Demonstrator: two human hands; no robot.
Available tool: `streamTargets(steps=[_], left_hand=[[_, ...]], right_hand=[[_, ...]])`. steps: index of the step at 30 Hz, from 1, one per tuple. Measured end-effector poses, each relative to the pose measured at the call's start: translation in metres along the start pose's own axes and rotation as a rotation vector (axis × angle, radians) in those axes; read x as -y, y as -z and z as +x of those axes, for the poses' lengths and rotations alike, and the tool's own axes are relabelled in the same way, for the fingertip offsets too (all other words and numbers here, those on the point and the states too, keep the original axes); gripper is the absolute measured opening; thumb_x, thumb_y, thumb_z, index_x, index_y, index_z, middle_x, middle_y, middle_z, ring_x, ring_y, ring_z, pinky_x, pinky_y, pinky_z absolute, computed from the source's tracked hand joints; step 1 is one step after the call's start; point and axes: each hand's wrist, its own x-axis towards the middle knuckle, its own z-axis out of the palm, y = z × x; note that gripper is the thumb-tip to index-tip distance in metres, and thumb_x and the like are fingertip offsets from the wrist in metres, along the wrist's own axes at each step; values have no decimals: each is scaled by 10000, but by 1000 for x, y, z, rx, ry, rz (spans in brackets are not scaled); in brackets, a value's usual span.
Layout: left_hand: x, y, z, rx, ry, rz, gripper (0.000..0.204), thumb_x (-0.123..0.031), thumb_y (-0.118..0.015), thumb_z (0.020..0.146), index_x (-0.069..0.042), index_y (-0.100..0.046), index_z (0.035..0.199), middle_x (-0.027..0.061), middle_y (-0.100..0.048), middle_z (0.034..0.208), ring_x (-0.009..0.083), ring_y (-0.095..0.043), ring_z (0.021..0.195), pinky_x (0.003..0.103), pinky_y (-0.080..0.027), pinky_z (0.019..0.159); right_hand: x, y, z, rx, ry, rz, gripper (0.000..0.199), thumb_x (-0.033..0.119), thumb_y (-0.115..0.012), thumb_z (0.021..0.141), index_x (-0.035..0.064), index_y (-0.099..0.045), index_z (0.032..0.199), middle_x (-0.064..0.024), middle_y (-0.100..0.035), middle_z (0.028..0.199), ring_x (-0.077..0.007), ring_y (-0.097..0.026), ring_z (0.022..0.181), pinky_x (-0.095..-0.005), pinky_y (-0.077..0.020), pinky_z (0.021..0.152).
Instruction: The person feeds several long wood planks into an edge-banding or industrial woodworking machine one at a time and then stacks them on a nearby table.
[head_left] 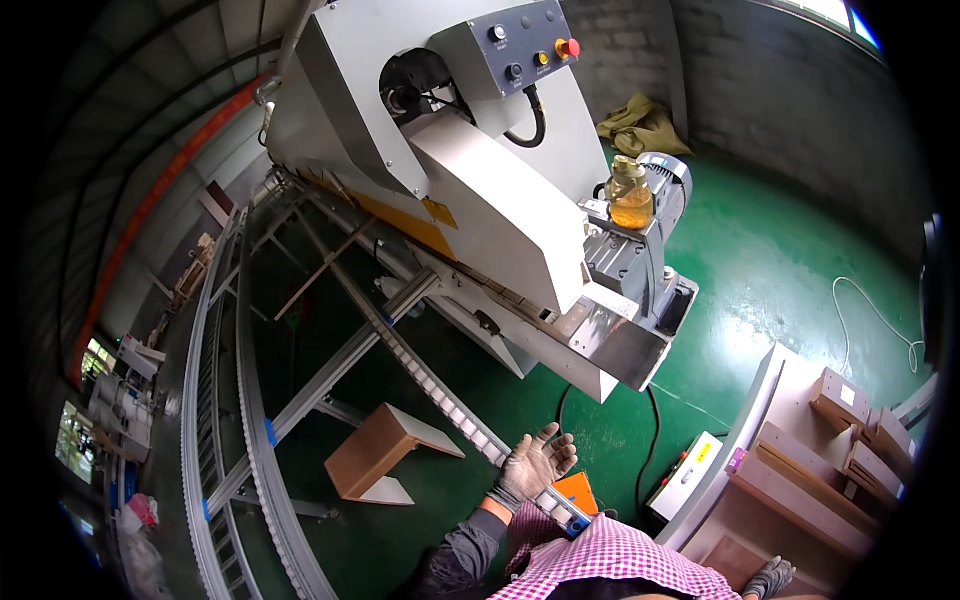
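My left hand (535, 465), in a worn grey work glove, is open with the palm up and fingers spread. It hangs over the near end of a narrow roller rail (450, 405), holding nothing. My right hand (770, 578), also gloved in grey, is at the lower right. Its fingers are curled at the edge of a flat brown panel (732, 563), and part of the hand is hidden. The panel lies on a pale table (765, 385). A checked pink apron (620, 560) covers my front.
A large grey-white machine (500, 200) with a button box (505, 50) stands ahead. A jar of amber liquid (630, 195) sits beside its motor. Brown boards (810, 490) are stacked at right. An angled brown piece (380, 455) and a long roller conveyor (255, 430) are at left.
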Motion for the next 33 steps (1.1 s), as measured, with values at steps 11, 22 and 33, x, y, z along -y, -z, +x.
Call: streamTargets(steps=[11,22,33], left_hand=[[2,-2,-7,23,-81,11,518,-418,-584,927,-113,-529,1341,184,-555,1310,322,-541,1200,488,-390,1089],[2,6,-9,-15,-179,54,460,-415,-576,930,-115,-592,1279,149,-586,1274,294,-556,1174,475,-413,1069],[1,12,-8,-42,-263,75,455,-427,-545,944,-120,-586,1276,154,-612,1228,308,-570,1158,483,-421,1056]], right_hand=[[-162,-26,61,-112,-62,-298,418,148,-499,924,196,-389,523,57,-449,407,-35,-354,299,-160,-275,325],[-29,4,-28,649,-103,2063,372,356,-459,956,46,-654,886,-148,-649,994,-344,-527,1148,-477,-363,1036],[-52,-5,-22,753,45,2123,390,370,-430,969,65,-670,937,-121,-650,1073,-330,-489,1227,-469,-310,1096]])
